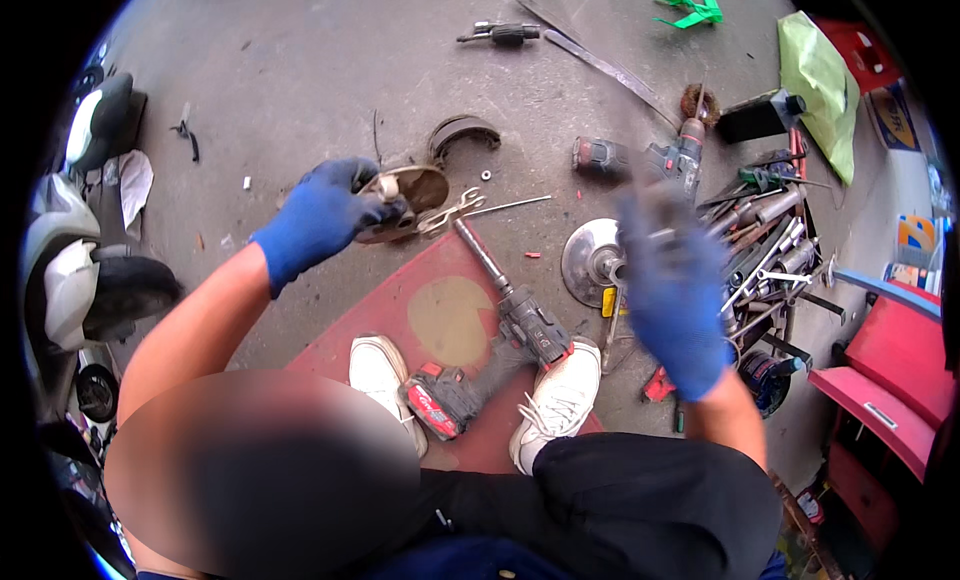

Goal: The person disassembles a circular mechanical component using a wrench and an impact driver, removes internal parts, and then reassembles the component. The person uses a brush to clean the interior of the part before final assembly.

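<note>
My left hand (320, 215), in a blue glove, grips a round, dirty brake backing plate (420, 188) above the floor. A curved brake shoe (463, 133) lies just beyond it, with a small nut (486, 175) nearby. My right hand (675, 290), also gloved, is smeared by motion over the right side. A blurred greyish shape shows at its fingers; whether it is held I cannot tell. Below that hand are a metal disc (583, 260) and a heap of wrenches and sockets (770, 245). Between my shoes lies a cordless impact wrench (520, 325) with a long socket extension.
A cordless drill with a wire brush (690, 145) lies beyond my right hand, near a black bottle (760, 117). Long metal bars (610, 70) lie farther off. Red metal boxes (890, 355) stand at right, motorcycle parts (85, 290) at left. A red mat (370, 305) lies under my shoes.
</note>
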Tool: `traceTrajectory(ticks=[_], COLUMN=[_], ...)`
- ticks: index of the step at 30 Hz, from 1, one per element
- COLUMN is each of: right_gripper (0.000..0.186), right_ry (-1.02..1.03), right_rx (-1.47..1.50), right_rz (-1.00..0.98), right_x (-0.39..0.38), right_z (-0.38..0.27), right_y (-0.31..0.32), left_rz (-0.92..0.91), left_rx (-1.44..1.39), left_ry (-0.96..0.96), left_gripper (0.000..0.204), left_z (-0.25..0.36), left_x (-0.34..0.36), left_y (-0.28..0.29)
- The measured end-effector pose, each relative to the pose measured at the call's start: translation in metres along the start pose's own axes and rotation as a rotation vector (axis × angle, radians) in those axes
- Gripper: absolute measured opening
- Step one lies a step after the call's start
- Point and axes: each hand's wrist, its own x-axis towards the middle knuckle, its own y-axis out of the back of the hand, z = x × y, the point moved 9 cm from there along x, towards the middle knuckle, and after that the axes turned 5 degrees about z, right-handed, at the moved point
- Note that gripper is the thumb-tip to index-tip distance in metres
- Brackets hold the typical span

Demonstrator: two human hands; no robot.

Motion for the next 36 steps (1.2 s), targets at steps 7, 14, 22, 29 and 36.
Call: traceTrajectory(ticks=[7, 14, 22, 29, 36], right_gripper=[0.027, 0.036, 0.034, 0.033, 0.016], right_ry=[0.139, -0.265, -0.54, -0.413, -0.296], right_rx=[-0.13, 0.15, 0.494, 0.596, 0.296], right_rz=[-0.14, 0.202, -0.741, 0.511, -0.232], right_x=[-0.035, 0.015, -0.046, -0.011, -0.058], right_z=[-0.02, 0.036, 0.002, 0.084, 0.005], right_y=[-0.046, 0.03, -0.088, 0.07, -0.09], left_rz=[0.148, 0.072, 0.132, 0.115, 0.141], left_rx=[-0.115, -0.035, -0.003, -0.073, 0.067], left_ry=[-0.066, -0.057, -0.067, -0.039, -0.197], left_gripper=[0.031, 0.03, 0.029, 0.035, 0.027], left_z=[0.031, 0.007, 0.031, 0.017, 0.045], left_x=[0.013, 0.009, 0.011, 0.008, 0.003], left_y=[0.03, 0.014, 0.026, 0.025, 0.024])
